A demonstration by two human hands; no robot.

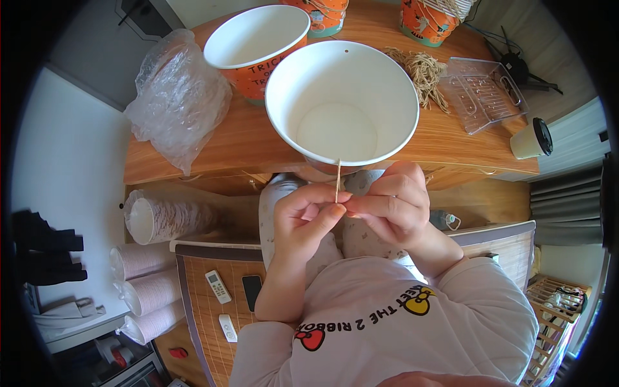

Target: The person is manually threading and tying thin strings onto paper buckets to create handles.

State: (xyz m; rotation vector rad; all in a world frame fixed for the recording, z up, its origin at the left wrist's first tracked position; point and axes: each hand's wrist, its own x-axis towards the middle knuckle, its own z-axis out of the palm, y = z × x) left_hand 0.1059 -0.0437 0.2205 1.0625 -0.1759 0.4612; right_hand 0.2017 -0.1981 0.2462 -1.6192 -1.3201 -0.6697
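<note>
Pinching a thin raffia strand (pixel 338 180) between both thumbs and forefingers, I keep my left hand (pixel 303 219) and right hand (pixel 393 206) touching just below the white paper bucket (pixel 342 103); the strand stands upright, its tip meeting the bucket's near rim.

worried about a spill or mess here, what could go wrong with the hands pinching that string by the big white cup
The string is thin and pinched only at fingertips of both hands; it may slip. The white paper bucket sits at the table edge and a tug could tip it off.
</note>
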